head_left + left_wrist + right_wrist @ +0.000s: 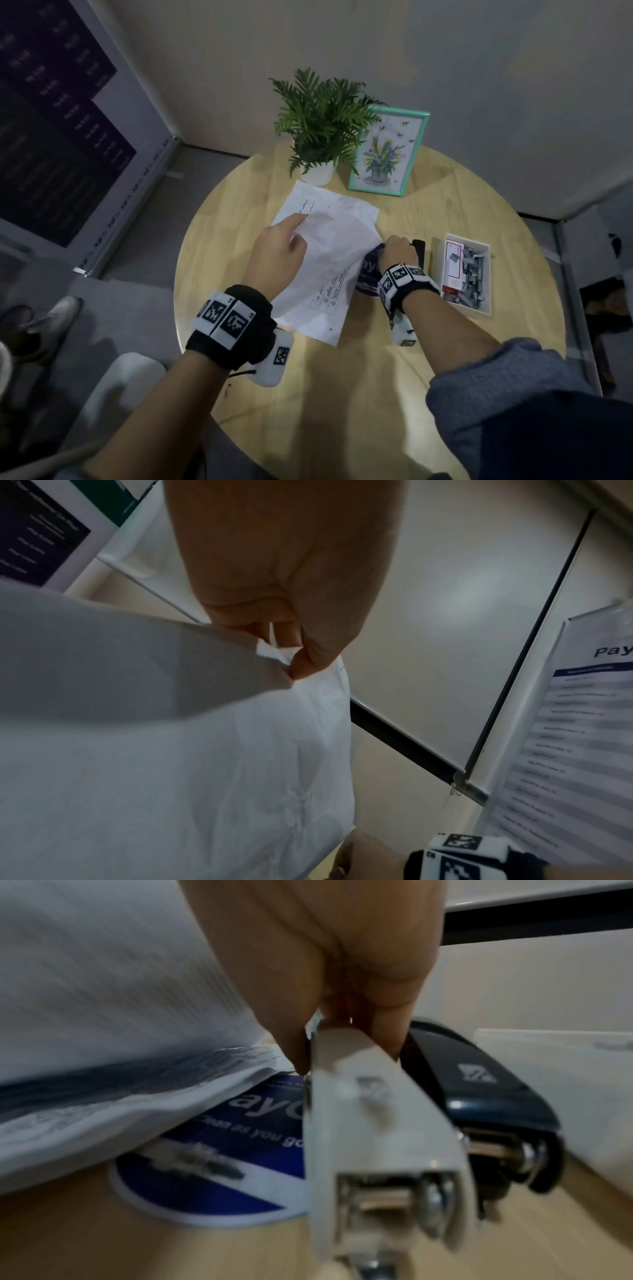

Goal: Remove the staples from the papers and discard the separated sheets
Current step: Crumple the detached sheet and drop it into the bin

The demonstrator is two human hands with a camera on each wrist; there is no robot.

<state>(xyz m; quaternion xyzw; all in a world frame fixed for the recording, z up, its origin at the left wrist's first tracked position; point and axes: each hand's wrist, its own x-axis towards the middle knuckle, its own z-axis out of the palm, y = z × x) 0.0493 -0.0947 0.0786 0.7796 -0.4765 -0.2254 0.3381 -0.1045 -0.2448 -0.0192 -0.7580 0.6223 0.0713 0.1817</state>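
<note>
1. I see a white tray (486, 274) at the right edge of the round worktop (342, 394); it holds loose grey staple strips (474, 274) and a red-and-white box (452, 265).
2. The papers (329, 253) are raised over mid-worktop, their lower right corner above a round blue sticker (205, 1185).
3. A potted plant (318, 126) and a framed picture (387, 150) stand at the far edge; the near half of the worktop is bare wood.
4. My left hand (277, 246) pinches the papers' upper left part between thumb and curled fingers (308, 653).
5. My right hand (397, 251) holds a white staple remover (377, 1123), fingers curled round it, at the papers' right edge.
6. A dark stapler (479, 1085) lies just beside the right hand, between it and the tray.
</note>
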